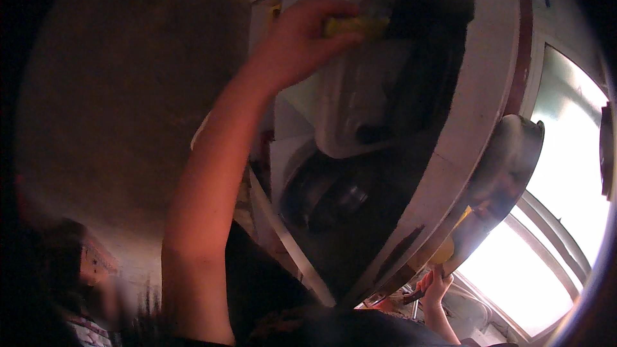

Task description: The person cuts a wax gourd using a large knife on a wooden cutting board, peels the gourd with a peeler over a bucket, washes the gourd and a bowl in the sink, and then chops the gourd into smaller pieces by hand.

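My left hand (pixel 315 26) reaches into a dark open cupboard space, its fingers closed around a yellow-green thing (pixel 355 26) whose kind I cannot make out. Close below it stands a pale, translucent plastic container (pixel 326 112) with a rounded rim. A dark rounded vessel (pixel 334 196) lies nearer to me in the shadow. At the lower right, my right hand (pixel 435 284) is small in view and wrapped around a dark handle (pixel 414 296). Just above that hand are a large dark pan (pixel 508 160) and a round yellow thing (pixel 442 252); whether the handle belongs to the pan, I cannot tell.
A pale cupboard frame (pixel 450 148) curves along the right side of the opening. A thin pale edge (pixel 289 238) borders it near my left forearm. Brown floor (pixel 128 90) fills the left. A bright window (pixel 565 199) glares at the right.
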The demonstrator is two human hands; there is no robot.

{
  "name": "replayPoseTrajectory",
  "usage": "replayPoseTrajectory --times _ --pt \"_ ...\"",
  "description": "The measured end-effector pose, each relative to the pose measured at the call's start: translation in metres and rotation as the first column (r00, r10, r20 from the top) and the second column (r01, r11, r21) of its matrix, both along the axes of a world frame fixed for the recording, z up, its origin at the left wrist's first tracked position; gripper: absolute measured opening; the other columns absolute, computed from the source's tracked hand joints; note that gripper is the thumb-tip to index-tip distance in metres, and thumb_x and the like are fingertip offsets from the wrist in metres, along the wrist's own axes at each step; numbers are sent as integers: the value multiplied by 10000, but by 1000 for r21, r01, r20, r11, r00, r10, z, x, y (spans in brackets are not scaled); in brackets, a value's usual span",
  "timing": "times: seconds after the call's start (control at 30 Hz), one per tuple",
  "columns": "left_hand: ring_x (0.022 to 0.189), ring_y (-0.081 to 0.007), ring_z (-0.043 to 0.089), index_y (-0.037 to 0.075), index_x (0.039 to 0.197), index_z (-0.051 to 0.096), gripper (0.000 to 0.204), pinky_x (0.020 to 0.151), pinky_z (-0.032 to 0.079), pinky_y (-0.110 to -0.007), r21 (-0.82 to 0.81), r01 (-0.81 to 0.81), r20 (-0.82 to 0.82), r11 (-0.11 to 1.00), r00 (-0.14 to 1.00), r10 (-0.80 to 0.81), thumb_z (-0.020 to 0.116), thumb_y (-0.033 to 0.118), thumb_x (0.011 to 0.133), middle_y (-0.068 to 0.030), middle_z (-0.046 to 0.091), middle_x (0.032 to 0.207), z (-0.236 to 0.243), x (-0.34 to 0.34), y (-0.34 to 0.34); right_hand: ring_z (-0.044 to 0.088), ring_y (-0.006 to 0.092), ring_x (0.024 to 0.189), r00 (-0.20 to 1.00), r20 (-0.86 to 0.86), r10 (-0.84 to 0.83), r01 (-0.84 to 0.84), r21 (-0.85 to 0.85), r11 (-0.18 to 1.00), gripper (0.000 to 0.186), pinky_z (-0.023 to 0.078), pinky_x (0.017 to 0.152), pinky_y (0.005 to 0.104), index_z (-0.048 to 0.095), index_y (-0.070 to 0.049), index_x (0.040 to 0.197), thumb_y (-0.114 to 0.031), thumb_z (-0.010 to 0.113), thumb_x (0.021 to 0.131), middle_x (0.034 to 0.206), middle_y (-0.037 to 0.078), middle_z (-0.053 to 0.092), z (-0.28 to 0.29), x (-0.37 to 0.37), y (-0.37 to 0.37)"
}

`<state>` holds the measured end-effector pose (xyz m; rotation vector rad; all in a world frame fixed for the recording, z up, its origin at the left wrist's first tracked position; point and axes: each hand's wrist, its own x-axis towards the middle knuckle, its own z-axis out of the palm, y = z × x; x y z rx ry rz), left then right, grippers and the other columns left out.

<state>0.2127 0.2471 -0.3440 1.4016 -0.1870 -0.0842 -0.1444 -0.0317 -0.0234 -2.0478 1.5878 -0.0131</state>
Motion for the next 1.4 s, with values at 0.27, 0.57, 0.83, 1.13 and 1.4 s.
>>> replayPoseTrajectory --times 0.27,0.57,0.83,1.13,1.4 --pt "1004 -365 485 1 987 615 315 904 389 -440 488 -135 201 862 979 40 598 226 768 -186 545 1007 80 -23 -88 338 115 286 1000 29 8 -9 6 1000 375 301 288 283 409 -75 608 -248 564 902 410 6 357 11 -4 -8" --pt "1136 -303 453 6 1203 505 514 959 365 -411 -688 194 -395 700 709 -584 638 248 770 -179 510 1204 91 -61 -123 477 135 307 986 45 159 -154 -110 982 317 353 289 280 526 -4 677 -223 542 906 403 29 448 -5 -13 -7" --pt "1193 -262 425 4 1300 424 619 995 341 -392 -437 334 -486 835 694 -532 643 266 784 -161 475 1301 99 -91 -80 417 130 299 969 92 229 -227 -35 973 224 357 285 284 625 36 846 -170 542 875 512 49 498 -13 -24 -16" --pt "1118 -237 509 71 1284 450 580 923 436 -380 -554 -116 -705 824 593 -390 676 217 770 -106 516 1238 115 -218 80 381 132 284 961 141 239 -244 18 970 310 344 252 304 513 -9 704 -247 504 902 434 7 341 -19 -14 -27" --pt "1049 -259 546 69 1064 560 357 935 436 -425 -587 -660 -805 469 541 -245 691 229 772 -110 591 1097 52 -170 216 386 132 331 934 172 312 -290 -140 947 303 302 288 310 568 -7 731 -271 525 874 461 18 405 -60 -22 -52"
